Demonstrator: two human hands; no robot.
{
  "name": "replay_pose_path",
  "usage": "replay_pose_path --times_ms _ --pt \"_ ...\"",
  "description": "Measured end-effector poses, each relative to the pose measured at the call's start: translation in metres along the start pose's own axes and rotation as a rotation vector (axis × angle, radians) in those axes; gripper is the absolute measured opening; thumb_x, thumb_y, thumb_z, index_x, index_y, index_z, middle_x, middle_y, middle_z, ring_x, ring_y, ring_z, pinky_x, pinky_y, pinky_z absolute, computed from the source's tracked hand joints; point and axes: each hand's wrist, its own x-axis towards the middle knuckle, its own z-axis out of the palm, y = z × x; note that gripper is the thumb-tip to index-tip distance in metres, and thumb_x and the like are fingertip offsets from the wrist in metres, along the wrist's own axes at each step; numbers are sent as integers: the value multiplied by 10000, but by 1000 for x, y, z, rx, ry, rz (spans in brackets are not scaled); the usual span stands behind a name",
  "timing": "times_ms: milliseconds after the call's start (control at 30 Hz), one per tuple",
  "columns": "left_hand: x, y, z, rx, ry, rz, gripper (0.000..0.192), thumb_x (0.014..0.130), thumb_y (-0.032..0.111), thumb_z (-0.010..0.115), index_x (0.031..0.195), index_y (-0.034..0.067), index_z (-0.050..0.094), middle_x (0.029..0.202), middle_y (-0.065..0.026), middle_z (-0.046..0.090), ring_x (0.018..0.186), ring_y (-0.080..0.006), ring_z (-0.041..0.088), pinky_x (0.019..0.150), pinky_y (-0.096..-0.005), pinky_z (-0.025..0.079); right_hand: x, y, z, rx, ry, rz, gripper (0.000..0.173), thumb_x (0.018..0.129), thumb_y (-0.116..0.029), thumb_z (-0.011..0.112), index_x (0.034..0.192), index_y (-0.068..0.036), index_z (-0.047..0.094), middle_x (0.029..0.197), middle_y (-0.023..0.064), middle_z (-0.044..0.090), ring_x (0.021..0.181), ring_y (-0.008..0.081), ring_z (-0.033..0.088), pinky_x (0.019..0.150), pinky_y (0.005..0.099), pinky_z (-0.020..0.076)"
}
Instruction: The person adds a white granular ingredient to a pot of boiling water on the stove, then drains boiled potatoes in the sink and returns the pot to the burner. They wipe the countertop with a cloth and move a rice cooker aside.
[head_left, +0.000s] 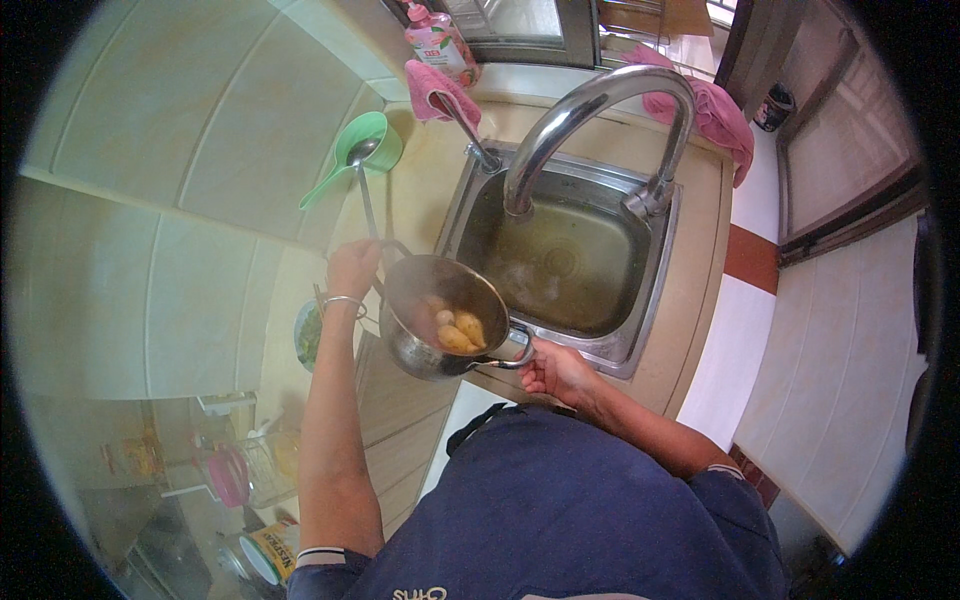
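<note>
A steaming metal pot (420, 360) is held tilted over the counter at the sink's near left corner. Several peeled yellowish pieces (459, 334), perhaps potatoes, lie inside it. My left hand (354, 268), with a bangle at the wrist, grips the pot's left handle. On the other side, my right hand (556, 373) has its curled fingers at the right loop handle (525, 352). Beyond the left hand, a metal ladle (363, 154) rests its bowl in a green plastic dipper (386, 146); its handle runs down towards that hand, and whether it touches is unclear.
The stainless steel sink (480, 217) holds murky water under a curved faucet (600, 82). Pink cloths (720, 120) and a pink pump bottle (442, 52) stand along the back. A plate of greens (306, 337) is beside my left forearm, with a pink-lidded jar (229, 475) lower left.
</note>
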Motion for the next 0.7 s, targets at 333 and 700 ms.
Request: replay_pose_path --times_ms 333,700 --pt "-2 26 -12 -129 -66 -140 282 814 277 538 897 54 690 754 -205 635 714 -351 640 656 -401 488 0 -2 -1 -25 -2 6 463 978 -419 397 1004 -16 622 833 78 595 701 165 582 633 298 509" --pt "2 25 -5 -153 -14 -112 253 798 255 561 897 79 713 745 -156 671 701 -310 661 655 -375 506 3 0 -6 -32 -6 10 468 971 -442 398 977 -23 607 847 89 603 712 177 588 638 311 509"
